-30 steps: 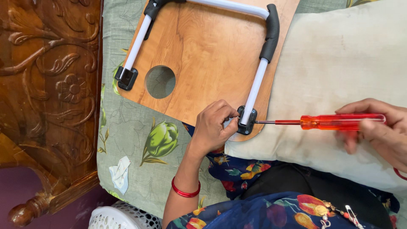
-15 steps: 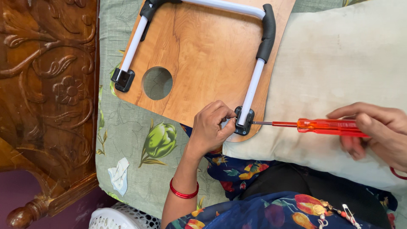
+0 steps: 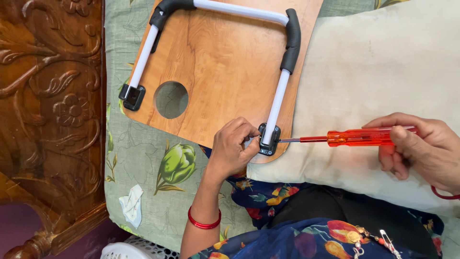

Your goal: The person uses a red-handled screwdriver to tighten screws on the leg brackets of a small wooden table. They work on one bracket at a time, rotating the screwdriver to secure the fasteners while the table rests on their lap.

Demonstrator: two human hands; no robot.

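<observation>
The left hand pinches its fingers at the black plastic bracket on the smooth wooden lap-table board. The right hand grips a translucent orange screwdriver — its thin metal tip meets the bracket just right of those fingers, over a cream pillow.

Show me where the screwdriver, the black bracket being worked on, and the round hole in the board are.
screwdriver (image 3: 364, 137): head view, on the orange handle.
black bracket (image 3: 268, 140): head view, on its plate beside the white tube.
round hole (image 3: 171, 100): head view, at its centre.
</observation>
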